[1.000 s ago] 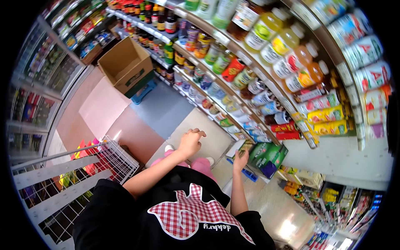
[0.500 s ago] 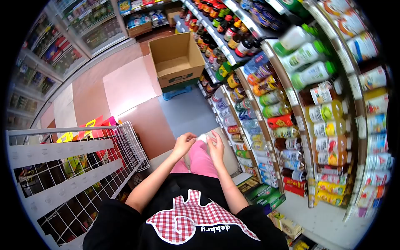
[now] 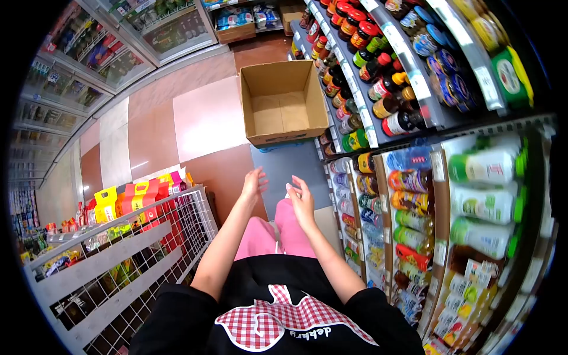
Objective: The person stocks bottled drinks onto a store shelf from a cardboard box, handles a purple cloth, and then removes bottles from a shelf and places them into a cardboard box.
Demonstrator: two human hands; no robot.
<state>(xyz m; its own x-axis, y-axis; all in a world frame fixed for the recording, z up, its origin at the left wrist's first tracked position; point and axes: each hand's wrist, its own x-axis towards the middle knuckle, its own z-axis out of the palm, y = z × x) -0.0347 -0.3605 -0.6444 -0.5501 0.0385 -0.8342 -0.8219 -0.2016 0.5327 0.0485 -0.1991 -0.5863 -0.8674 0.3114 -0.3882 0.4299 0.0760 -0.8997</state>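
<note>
The left hand (image 3: 253, 182) and the right hand (image 3: 302, 202) are apart, fingers loosely bent, gripping nothing that can be seen; the cardboard box (image 3: 288, 135) stands open ahead of them, what supports it being mostly hidden; the wire rack (image 3: 106, 258) is cut off at lower left; small print on the bottles (image 3: 485, 201) is unreadable.

One left hand (image 3: 254, 183), one right hand (image 3: 303, 206); beyond the fingers (image 3: 300, 185), one cardboard box (image 3: 284, 134); left of the fingers, one wire rack (image 3: 106, 259); behind the fingers, two pink trouser legs (image 3: 293, 231) and one checked patch (image 3: 303, 316)
</note>
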